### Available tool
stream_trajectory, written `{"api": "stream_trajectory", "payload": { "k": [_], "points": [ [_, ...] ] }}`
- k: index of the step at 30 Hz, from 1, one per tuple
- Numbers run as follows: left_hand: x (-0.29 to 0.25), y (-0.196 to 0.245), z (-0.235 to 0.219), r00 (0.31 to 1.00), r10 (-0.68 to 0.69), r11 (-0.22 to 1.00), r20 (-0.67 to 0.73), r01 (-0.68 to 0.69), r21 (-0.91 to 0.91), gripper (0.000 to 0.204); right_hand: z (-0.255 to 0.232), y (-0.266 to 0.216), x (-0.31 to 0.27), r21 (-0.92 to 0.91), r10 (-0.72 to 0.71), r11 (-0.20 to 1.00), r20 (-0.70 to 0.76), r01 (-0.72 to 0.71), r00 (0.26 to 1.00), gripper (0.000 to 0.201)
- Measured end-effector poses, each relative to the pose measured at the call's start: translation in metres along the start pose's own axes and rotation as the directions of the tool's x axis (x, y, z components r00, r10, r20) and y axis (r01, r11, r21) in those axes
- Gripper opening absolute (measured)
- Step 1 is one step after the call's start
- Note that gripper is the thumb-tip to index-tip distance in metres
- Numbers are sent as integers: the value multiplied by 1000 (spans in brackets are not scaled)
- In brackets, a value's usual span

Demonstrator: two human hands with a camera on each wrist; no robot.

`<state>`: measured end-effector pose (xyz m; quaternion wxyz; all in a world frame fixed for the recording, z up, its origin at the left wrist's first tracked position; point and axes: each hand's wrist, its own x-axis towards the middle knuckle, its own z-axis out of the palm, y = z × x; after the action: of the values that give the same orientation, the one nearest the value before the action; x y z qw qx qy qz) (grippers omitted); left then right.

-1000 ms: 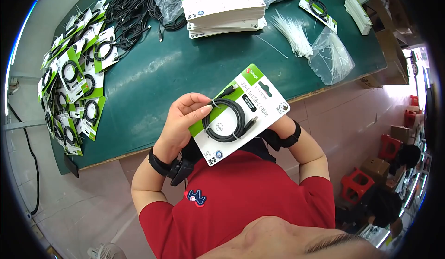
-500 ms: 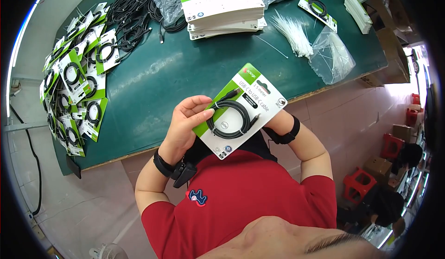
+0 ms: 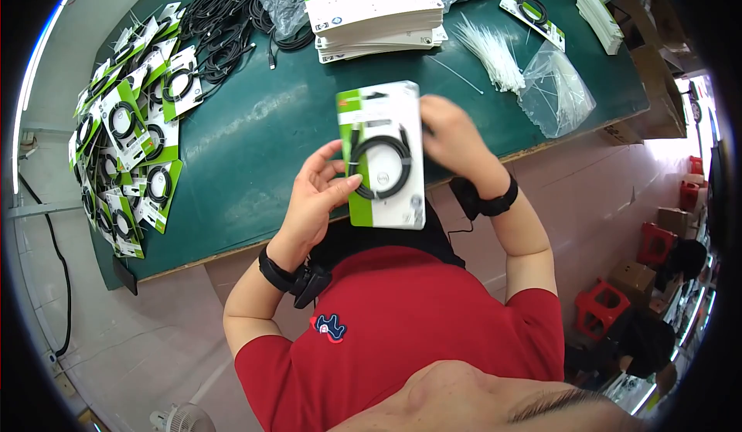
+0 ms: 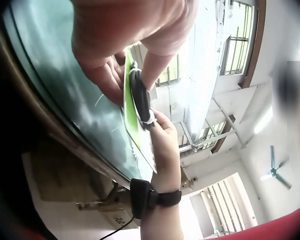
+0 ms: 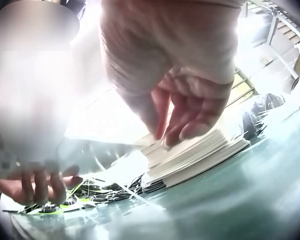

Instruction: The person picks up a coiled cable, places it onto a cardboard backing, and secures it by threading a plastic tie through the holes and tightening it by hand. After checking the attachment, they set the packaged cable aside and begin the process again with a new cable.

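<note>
Upright in front of my chest is a USB-C cable on its white and green card (image 3: 384, 163). The black cable is coiled and tied flat against the front. My left hand (image 3: 309, 204) pinches the card's left edge, thumb in front and fingers behind. My right hand (image 3: 456, 138), blurred, is at the card's upper right edge. In the right wrist view the right thumb and fingertips (image 5: 172, 140) come together close to the card's edge. The left wrist view has the card (image 4: 132, 117) almost edge-on between both hands.
Carded cables (image 3: 124, 123) lie heaped at the left, by loose black cables (image 3: 216, 38). A stack of blank cards (image 3: 375, 15) stands at the back. White cable ties (image 3: 491, 57), a plastic bag (image 3: 556, 96) and another carded cable (image 3: 533, 15) lie at the right.
The card has turned from tilted to upright and moved up and left. My right hand has come up from behind its lower right side to the upper right edge. The left hand keeps its pinch.
</note>
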<state>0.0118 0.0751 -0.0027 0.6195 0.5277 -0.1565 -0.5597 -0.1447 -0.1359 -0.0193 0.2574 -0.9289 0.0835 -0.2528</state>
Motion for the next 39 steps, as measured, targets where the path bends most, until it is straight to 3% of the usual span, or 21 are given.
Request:
{"api": "stream_trajectory", "payload": {
  "k": [3, 4, 5, 7, 8, 11, 14, 15, 16, 17, 18, 22, 26, 31, 39],
  "points": [
    [3, -7, 0, 987, 86, 996, -135, -88, -9, 67, -23, -4, 9, 184, 338, 934, -180, -306, 924, 25],
    [4, -10, 0, 983, 95, 995, -159, -97, -7, 70, -19, -7, 7, 188, 340, 933, -173, -308, 925, 25],
    [5, -12, -1, 978, 102, 995, -181, -104, -2, 73, -13, -16, 4, 194, 198, 966, -128, -171, 972, 25],
    [6, -16, -5, 974, 100, 995, -202, -102, 3, 76, -2, -30, -2, 221, -97, 970, -48, 106, 994, 26],
    [7, -17, -8, 978, 105, 994, -179, -98, 48, 77, 4, -31, -5, 225, -92, 969, -45, 100, 995, 26],
    [3, -20, -11, 984, 102, 988, -147, -84, 129, 79, 23, -29, -15, 201, -196, 966, 147, 165, 969, 20],
    [-5, -18, -9, 888, 414, 826, -201, -274, 492, 69, 27, -21, -18, 215, -208, 963, 192, 165, 959, 23],
    [-6, -13, -9, 890, 407, 830, -206, -267, 490, 69, 28, -20, -18, 216, -212, 962, 211, 166, 954, 24],
    [-6, -6, -11, 835, 550, 580, 10, -391, 715, 63, 28, -19, -18, 220, -209, 962, 216, 161, 954, 24],
    [-5, 1, -13, 754, 604, 256, 257, -489, 834, 57, 28, -19, -17, 229, -215, 959, 212, 165, 953, 25],
    [-4, 3, -15, 660, 561, -96, 501, -549, 830, 52, 28, -20, -16, 238, -220, 957, 209, 168, 953, 25],
    [9, -2, -16, 735, 416, -118, 536, -541, 833, 31, 25, -26, -13, 187, -229, 965, 261, 183, 938, 24],
    [17, -1, -23, 705, 399, -101, 586, -601, 793, 27, 28, -23, -12, 164, -234, 967, 275, 194, 932, 23],
    [21, 1, -25, 732, 379, -51, 566, -594, 803, 27, 26, -18, -5, 178, -244, 964, 302, 197, 922, 23],
    [25, -1, -30, 715, 415, -2, 562, -617, 787, 28, 22, -17, 0, 261, -217, 955, 286, 142, 933, 24]
  ]
}}
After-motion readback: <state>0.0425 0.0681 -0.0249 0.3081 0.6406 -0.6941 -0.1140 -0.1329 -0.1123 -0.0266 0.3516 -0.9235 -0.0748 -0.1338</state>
